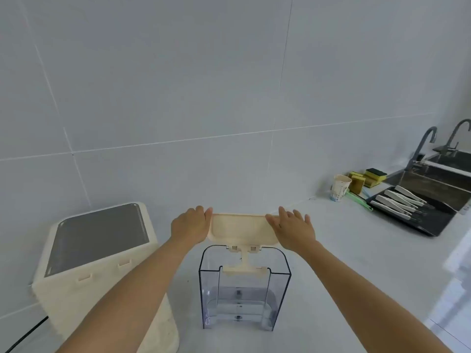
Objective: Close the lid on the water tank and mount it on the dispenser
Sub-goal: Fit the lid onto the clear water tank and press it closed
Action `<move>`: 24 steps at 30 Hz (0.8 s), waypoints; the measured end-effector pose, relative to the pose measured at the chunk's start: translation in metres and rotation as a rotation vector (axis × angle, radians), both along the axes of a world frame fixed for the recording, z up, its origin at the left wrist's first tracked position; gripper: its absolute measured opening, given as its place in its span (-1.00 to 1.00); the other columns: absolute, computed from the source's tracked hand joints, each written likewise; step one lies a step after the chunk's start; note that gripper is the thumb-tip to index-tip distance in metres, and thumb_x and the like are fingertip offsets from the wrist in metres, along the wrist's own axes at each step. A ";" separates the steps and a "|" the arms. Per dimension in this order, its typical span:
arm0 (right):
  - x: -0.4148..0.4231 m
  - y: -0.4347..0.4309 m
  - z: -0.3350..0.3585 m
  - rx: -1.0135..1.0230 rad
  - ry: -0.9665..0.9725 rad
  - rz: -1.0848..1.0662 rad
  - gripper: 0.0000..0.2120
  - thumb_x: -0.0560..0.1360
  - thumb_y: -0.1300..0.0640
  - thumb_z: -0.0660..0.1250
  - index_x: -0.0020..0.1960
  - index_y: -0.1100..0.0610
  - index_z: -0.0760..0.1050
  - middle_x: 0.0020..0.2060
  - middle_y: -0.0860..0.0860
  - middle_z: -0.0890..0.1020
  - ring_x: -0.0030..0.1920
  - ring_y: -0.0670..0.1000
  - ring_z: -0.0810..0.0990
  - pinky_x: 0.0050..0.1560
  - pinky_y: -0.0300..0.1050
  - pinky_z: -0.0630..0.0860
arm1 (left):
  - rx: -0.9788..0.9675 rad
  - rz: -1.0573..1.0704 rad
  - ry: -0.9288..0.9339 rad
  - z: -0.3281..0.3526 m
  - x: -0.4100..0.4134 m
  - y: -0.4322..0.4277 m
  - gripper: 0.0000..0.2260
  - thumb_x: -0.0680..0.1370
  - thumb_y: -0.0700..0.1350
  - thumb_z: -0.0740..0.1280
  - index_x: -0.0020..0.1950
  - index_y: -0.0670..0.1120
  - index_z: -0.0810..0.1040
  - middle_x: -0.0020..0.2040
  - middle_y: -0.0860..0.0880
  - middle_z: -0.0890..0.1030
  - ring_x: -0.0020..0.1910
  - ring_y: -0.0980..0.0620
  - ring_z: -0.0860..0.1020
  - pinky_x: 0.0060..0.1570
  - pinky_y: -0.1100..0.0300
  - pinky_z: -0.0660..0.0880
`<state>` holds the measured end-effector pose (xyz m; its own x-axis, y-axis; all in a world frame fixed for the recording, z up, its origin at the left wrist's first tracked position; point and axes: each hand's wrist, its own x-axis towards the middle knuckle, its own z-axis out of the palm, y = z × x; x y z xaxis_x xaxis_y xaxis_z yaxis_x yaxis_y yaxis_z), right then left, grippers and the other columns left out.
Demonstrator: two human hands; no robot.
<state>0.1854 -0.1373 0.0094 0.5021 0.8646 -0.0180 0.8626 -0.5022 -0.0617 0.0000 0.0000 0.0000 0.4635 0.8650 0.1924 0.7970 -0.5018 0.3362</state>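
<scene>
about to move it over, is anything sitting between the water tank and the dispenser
Nothing visible does: the counter between the water tank and the dispenser on its left holds no object. Only the person's own left forearm crosses above it.

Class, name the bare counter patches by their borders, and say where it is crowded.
Widest bare counter lies between the water tank and the black tray. A narrower strip runs between the dispenser and the tank, crossed by the left forearm. Crowded: paper cup, sponges, tray and sink at far right.
</scene>
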 end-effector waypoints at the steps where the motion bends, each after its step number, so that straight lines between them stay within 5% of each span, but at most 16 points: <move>1: -0.001 0.000 0.001 -0.007 -0.034 0.019 -0.54 0.55 0.13 -0.02 0.44 -0.04 0.05 0.35 0.13 0.30 0.36 0.27 0.23 0.38 0.23 0.15 | -0.005 0.002 0.021 0.001 0.000 0.001 -0.55 0.58 0.08 -0.12 0.07 -0.22 0.41 0.01 -0.20 0.56 -0.03 -0.20 0.51 -0.11 0.05 0.40; 4: 0.002 0.004 -0.001 0.072 0.019 -0.032 -0.64 0.54 0.10 -0.04 0.32 0.08 0.25 0.16 0.11 0.49 0.11 0.20 0.43 0.09 0.05 0.35 | -0.020 0.011 0.028 -0.001 0.004 0.002 -0.54 0.59 0.06 -0.11 0.04 -0.24 0.44 0.00 -0.21 0.57 -0.02 -0.19 0.51 -0.13 0.09 0.37; 7: 0.006 0.008 -0.005 0.145 0.106 -0.063 -0.79 0.55 0.06 -0.06 -0.03 0.17 0.27 -0.16 0.13 0.52 -0.15 0.15 0.42 -0.19 -0.08 0.30 | -0.034 0.000 0.035 -0.004 0.006 0.001 -0.54 0.59 0.04 -0.11 -0.01 -0.24 0.46 0.01 -0.21 0.58 0.00 -0.20 0.51 -0.10 0.08 0.38; 11: 0.009 0.005 -0.003 0.211 0.200 -0.087 -0.74 0.56 0.04 -0.08 0.02 0.16 0.30 -0.23 0.09 0.46 -0.21 0.14 0.42 -0.22 -0.09 0.32 | -0.074 0.014 0.009 -0.004 0.005 0.000 -0.55 0.59 0.03 -0.10 -0.03 -0.23 0.47 0.00 -0.20 0.58 0.01 -0.21 0.50 -0.09 0.07 0.36; 17: 0.007 -0.003 0.001 0.338 0.332 -0.109 -0.73 0.57 0.00 -0.03 -0.13 0.16 0.32 -0.40 0.00 0.39 -0.24 0.13 0.42 -0.34 -0.12 0.26 | -0.180 0.012 -0.144 0.001 -0.002 -0.005 -0.55 0.57 0.08 -0.08 -0.40 -0.14 0.28 -0.31 -0.10 0.44 -0.21 -0.14 0.42 -0.21 0.11 0.30; 24: 0.000 -0.026 0.002 0.377 0.332 -0.032 -0.66 0.56 0.01 0.02 -0.07 0.25 0.43 -0.35 0.09 0.48 -0.29 0.12 0.43 -0.35 -0.10 0.29 | -0.340 -0.014 -0.409 -0.007 -0.020 -0.019 -0.64 0.54 0.03 0.06 -0.36 -0.17 0.32 -0.35 -0.10 0.41 -0.31 -0.08 0.36 -0.23 0.11 0.26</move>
